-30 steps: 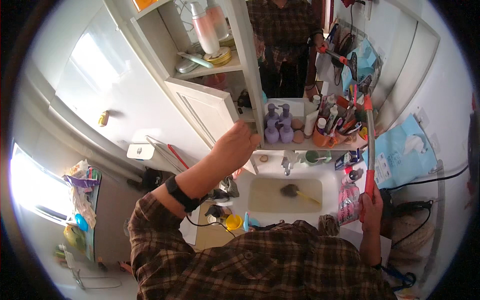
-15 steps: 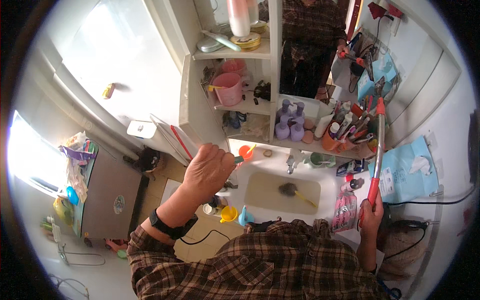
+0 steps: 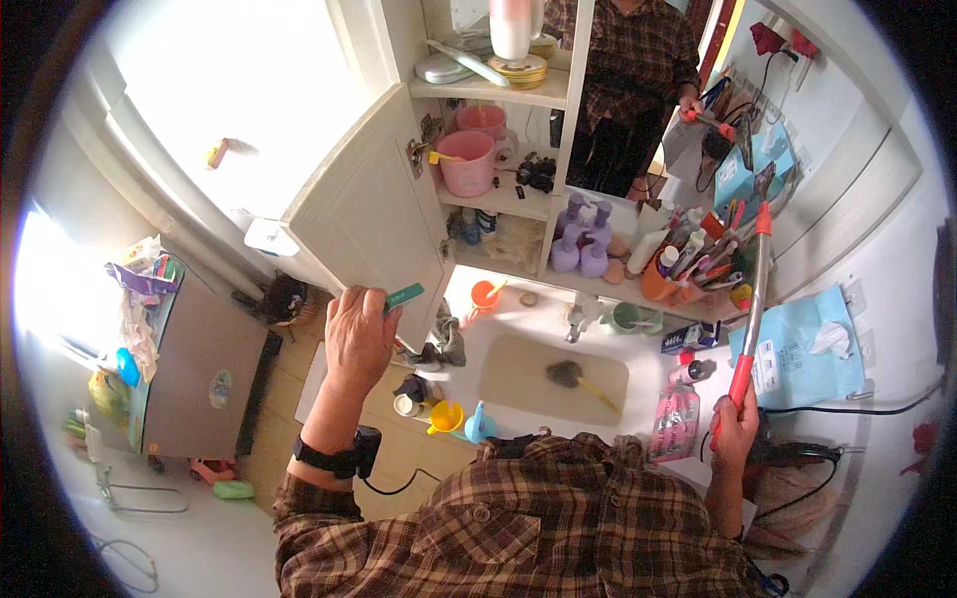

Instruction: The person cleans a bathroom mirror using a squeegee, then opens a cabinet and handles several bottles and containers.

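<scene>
Nearest me, plaid shirt (image 3: 518, 528) fills 6 o'clock, forearms coming up from it. My left hand (image 3: 357, 334) at about 9 o'clock of centre is closed around a small green flat object (image 3: 403, 296), pinched at the fingertips, one end poking out toward the cabinet door (image 3: 369, 224); I judge it light and stiff, easy to pinch by its edges, likely smooth so it wants a firm pinch. My right hand (image 3: 736, 429) at 4 o'clock is clenched round the red grip of a long-handled tool (image 3: 753, 299), the shaft running up toward 2 o'clock; head end is lost in clutter, cannot tell what it is. I judge it rigid, light, top-heavy when held this low; a higher hold would steady it. Between the hands, the sink (image 3: 553, 374) with a brush (image 3: 578, 377) lying in the basin. Just past it, an orange cup (image 3: 482, 295) and an orange holder of tubes (image 3: 668, 279) at 2 o'clock. Farther, purple bottles (image 3: 578, 249) on the shelf, a pink jug (image 3: 471, 159) in the open cabinet at 12 o'clock, the mirror (image 3: 628, 90) beyond. Blue tissue pack (image 3: 797, 344) at 3 o'clock.
</scene>
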The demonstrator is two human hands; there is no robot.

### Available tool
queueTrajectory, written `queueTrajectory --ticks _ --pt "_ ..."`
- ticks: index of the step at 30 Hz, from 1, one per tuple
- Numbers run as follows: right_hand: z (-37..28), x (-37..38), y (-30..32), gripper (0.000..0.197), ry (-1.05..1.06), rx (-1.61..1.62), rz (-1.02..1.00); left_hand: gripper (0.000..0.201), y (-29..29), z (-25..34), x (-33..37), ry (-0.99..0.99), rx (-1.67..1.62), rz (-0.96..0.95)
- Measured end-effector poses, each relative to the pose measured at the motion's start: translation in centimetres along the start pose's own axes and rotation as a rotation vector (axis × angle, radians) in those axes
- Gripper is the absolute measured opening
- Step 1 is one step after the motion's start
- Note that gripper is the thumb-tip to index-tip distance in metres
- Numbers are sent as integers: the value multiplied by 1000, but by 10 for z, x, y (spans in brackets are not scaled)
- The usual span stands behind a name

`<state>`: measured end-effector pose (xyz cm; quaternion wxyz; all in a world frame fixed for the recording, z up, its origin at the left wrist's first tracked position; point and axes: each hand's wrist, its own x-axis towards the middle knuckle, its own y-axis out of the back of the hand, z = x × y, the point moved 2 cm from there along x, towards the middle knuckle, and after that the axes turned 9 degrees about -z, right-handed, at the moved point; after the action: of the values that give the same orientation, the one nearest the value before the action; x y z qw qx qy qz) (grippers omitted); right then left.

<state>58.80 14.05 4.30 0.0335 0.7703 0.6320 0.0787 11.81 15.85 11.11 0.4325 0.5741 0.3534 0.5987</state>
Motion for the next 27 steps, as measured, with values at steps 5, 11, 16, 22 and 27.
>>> queueTrajectory --ticks 5,11,16,22,27 --pt "-14 -3 -6 50 -26 5 -17 18 -9 4 5 79 -213 51" --pt "-23 -7 -7 49 -27 -15 12 20 -25 11 6 99 -373 162" --pt "-9 -4 6 52 -40 -22 58 25 -37 20 13 210 -504 133" --pt "-3 -10 13 52 -53 -10 131 19 -61 17 28 384 -931 181" --pt "-4 -11 16 51 -25 -23 80 21 -71 31 72 367 -1262 318"
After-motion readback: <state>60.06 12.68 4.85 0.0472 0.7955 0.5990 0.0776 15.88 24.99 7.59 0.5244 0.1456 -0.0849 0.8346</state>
